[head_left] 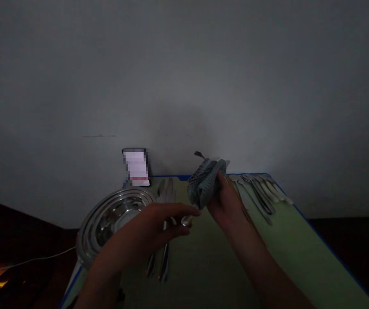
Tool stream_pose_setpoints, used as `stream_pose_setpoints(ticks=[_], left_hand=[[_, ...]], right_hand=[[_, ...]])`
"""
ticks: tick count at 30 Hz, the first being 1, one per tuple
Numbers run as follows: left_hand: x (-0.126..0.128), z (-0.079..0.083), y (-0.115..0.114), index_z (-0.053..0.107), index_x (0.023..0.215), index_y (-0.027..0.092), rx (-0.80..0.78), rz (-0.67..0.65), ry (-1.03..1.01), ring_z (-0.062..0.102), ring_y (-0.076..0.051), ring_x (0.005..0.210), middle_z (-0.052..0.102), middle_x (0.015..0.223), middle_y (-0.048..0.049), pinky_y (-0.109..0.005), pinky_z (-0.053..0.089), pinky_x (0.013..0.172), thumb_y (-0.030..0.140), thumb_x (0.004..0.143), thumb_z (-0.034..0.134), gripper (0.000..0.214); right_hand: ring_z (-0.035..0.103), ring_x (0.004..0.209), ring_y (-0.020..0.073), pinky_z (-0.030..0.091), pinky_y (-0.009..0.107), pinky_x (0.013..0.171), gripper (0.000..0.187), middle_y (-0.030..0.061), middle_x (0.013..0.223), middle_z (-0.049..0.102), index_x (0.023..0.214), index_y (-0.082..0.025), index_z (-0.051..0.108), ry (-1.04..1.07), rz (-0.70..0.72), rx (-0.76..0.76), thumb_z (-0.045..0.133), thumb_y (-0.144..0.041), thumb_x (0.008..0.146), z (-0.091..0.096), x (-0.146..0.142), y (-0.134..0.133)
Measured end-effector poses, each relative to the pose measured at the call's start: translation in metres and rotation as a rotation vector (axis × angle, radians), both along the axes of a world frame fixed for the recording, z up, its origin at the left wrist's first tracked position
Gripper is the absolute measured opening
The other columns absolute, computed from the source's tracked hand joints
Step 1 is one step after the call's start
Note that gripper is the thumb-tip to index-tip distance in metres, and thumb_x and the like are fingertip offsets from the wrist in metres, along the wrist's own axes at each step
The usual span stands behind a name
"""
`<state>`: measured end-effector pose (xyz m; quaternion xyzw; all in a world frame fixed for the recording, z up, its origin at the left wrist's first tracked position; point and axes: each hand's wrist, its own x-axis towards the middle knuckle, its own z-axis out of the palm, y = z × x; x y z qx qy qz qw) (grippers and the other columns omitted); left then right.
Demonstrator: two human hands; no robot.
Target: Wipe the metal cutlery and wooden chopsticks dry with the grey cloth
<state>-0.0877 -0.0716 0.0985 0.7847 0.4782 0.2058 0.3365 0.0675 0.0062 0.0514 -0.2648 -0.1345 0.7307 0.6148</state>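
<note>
My left hand (161, 223) pinches the shiny handle end (186, 221) of a metal fork between thumb and fingers. Wrapped around the fork's middle is a bunched grey-blue cloth (204, 182), which my right hand (225, 197) grips from the right. The dark fork head (199, 154) pokes out above the cloth; its tines are hard to make out. Both hands are raised over the table. Under and behind my left hand lie several table knives (164, 262), partly covered by it.
A shiny metal bowl (88, 231) stands at the left table edge, partly behind my left forearm. A lit phone (136, 167) leans against the wall behind it. Several forks and other cutlery (258, 195) lie at the back right of the blue-edged green table (287, 257).
</note>
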Motion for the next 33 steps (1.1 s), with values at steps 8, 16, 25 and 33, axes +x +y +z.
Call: stream_pose_setpoints(ticks=[8,16,25,33], left_hand=[[0.0,-0.003,-0.003,0.041,0.129,0.039,0.036,-0.066,0.099,0.059,-0.011,0.087,0.064,0.108,0.0039,-0.024,0.043,0.078,0.023,0.088,0.048,0.045],[-0.001,-0.003,0.0,0.032,0.136,0.032,0.021,-0.009,0.221,0.057,-0.013,0.07,0.062,0.081,0.0021,-0.026,0.043,0.067,0.028,0.086,0.05,0.054],[-0.014,0.003,-0.004,0.029,0.136,0.038,-0.067,0.007,0.205,0.059,-0.015,0.082,0.064,0.094,0.0026,-0.026,0.045,0.072,0.027,0.086,0.047,0.054],[-0.02,0.002,-0.004,0.038,0.133,0.036,-0.078,-0.06,0.159,0.06,-0.015,0.085,0.066,0.098,0.001,-0.026,0.046,0.074,0.029,0.086,0.05,0.049]], right_hand=[[0.063,0.086,0.0122,0.049,0.027,0.086,0.02,0.0027,0.089,0.069,0.089,-0.015,0.065,0.042,0.043,-0.056,0.049,-0.026,0.085,0.005,-0.006,-0.008],[0.063,0.083,0.0111,0.051,0.025,0.081,0.025,0.0015,0.093,0.069,0.091,-0.017,0.065,0.047,0.026,-0.067,0.045,-0.031,0.088,0.009,-0.006,-0.008],[0.063,0.088,0.0101,0.049,0.027,0.086,0.029,-0.0013,0.094,0.069,0.091,-0.023,0.065,0.035,-0.07,0.008,0.042,-0.04,0.088,0.005,0.009,0.006],[0.063,0.085,0.0087,0.048,0.026,0.086,0.032,-0.0016,0.094,0.069,0.097,-0.024,0.064,0.0,-0.217,0.065,0.042,-0.046,0.087,0.002,0.022,0.015]])
